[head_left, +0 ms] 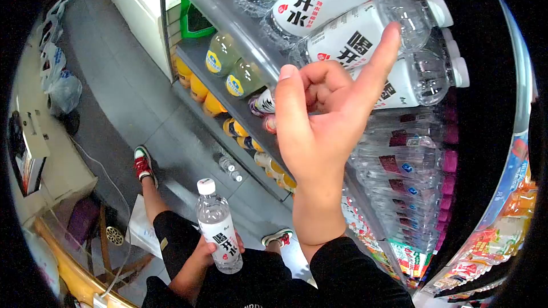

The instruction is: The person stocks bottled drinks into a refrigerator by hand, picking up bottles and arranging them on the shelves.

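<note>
My left hand [206,249] is wrapped round a clear plastic water bottle [220,230] with a white cap and a white label with black characters. The bottle is upright in front of my dark shorts. Raised over the shelf front, my right hand [328,105] holds nothing. Its thumb and one finger are stretched apart, and the other fingers curl inward. Behind that hand are matching water bottles [357,37] with white caps, their labels partly covered by the stretched finger. Whether the fingertip touches a bottle, I cannot tell.
Below the shelf edge [228,23] stand pale yellow drink bottles [244,78] and orange ones [214,104]. Pink-capped bottles [408,185] fill the right. Two small bottles [230,167] lie on the grey floor [117,74]. Plastic bags [61,88] and a carton [60,162] are at left.
</note>
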`<state>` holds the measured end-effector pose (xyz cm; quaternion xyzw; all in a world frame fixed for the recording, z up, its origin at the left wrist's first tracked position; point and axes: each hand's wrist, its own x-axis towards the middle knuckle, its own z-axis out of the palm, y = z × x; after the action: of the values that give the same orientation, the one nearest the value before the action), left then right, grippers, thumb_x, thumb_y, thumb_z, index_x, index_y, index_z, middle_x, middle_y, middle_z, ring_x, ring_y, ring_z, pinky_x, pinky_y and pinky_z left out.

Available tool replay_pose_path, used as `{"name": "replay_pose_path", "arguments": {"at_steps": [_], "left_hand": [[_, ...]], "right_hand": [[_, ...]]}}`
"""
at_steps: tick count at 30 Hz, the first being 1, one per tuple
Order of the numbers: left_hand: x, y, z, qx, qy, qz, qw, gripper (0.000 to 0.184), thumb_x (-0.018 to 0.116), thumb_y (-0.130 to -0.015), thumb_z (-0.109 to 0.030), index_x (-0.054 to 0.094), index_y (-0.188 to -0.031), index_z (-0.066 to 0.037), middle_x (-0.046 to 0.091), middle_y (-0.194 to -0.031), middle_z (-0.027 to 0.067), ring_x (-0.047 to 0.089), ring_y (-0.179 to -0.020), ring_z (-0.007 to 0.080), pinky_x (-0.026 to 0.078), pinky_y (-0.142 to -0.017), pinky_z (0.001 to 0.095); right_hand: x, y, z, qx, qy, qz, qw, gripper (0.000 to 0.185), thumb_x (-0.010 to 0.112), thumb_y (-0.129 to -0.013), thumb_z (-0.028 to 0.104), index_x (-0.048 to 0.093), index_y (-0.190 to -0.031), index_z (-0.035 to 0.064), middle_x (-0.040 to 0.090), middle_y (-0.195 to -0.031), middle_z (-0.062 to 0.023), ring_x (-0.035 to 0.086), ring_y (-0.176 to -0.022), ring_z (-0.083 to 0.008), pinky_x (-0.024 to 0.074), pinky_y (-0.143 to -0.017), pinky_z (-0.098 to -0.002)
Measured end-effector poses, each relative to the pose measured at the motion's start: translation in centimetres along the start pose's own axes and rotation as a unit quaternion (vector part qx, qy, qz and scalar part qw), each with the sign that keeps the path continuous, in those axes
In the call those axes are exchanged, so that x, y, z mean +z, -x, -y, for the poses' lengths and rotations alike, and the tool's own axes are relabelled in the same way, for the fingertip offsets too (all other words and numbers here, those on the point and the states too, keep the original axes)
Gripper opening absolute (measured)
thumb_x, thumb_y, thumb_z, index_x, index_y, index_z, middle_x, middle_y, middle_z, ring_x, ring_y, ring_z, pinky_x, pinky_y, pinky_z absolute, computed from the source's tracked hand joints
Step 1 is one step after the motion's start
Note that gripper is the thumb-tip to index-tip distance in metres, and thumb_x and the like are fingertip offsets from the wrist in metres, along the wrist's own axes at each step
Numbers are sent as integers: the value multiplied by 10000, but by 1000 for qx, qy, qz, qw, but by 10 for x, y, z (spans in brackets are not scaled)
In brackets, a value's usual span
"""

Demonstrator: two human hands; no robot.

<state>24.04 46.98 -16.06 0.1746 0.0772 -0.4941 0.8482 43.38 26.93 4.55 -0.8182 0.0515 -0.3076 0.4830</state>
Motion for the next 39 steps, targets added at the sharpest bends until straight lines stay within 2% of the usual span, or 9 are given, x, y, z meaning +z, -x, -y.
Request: {"name": "replay_pose_path", "arguments": {"at_steps": [5,6,8,10,15,23,25,33,39], "left_hand": [[-11,-2,-3,-11,6,6,1000,798,739,-688,-429,405,-1241,39,618,-972,193,640,-852,280,528,-749,396],[13,-7,-20,3,-39,-69,997,801,775,-630,-494,484,-1132,59,632,-933,214,652,-818,311,536,-731,422],[25,-21,-40,10,-75,-57,995,804,724,-661,-488,463,-1175,73,630,-948,226,656,-810,300,541,-720,393],[31,-33,-46,49,-30,-17,998,733,711,-720,-371,409,-1249,37,624,-983,177,657,-843,262,547,-758,376],[63,-40,-61,76,-103,-26,991,684,705,-730,-386,461,-1214,32,626,-997,144,643,-878,222,525,-779,337],[76,-49,-47,112,-155,-23,981,734,728,-705,-406,461,-1226,37,623,-1035,122,633,-899,197,512,-783,321],[77,-51,-47,103,-149,-14,983,763,735,-690,-417,452,-1232,40,622,-1029,127,635,-896,200,515,-778,323],[77,-54,-47,80,-161,8,984,808,753,-669,-414,431,-1250,44,614,-1047,122,621,-925,189,503,-808,320],[79,-55,-44,124,-332,6,935,808,803,-650,-281,415,-1290,24,557,-1183,98,522,-1106,187,398,-961,330]], "right_hand": [[-14,18,-11,-76,82,26,993,593,574,-826,-52,311,-1356,0,571,-751,-43,502,-549,-46,392,-473,-166],[-16,29,-12,-65,86,35,994,509,575,-832,-45,400,-1309,-22,581,-767,-43,504,-574,-41,385,-496,-156],[-13,49,-6,82,-9,66,994,285,560,-857,-11,571,-1139,-51,606,-813,-61,490,-590,-35,375,-515,-146],[-17,70,-16,184,-60,140,971,320,663,-790,34,595,-1101,0,553,-785,-5,488,-652,-58,384,-581,-193],[-34,114,-21,296,-84,266,914,570,716,-762,119,475,-1273,41,548,-968,-46,503,-818,-117,411,-695,-243],[-42,140,-23,267,-191,224,918,667,687,-782,106,332,-1336,-7,564,-1129,-133,556,-995,-192,432,-807,-304],[-45,139,-19,282,-210,233,907,681,642,-802,161,306,-1355,-50,488,-1255,-169,475,-1165,-230,346,-1006,-353],[-54,141,-20,274,-210,226,911,781,705,-737,103,275,-1371,-48,477,-1283,-184,495,-1156,-242,366,-1000,-362],[-73,147,-14,177,-89,221,955,874,820,-634,118,312,-1325,-46,514,-1170,-131,521,-1094,-206,418,-946,-345]]}}
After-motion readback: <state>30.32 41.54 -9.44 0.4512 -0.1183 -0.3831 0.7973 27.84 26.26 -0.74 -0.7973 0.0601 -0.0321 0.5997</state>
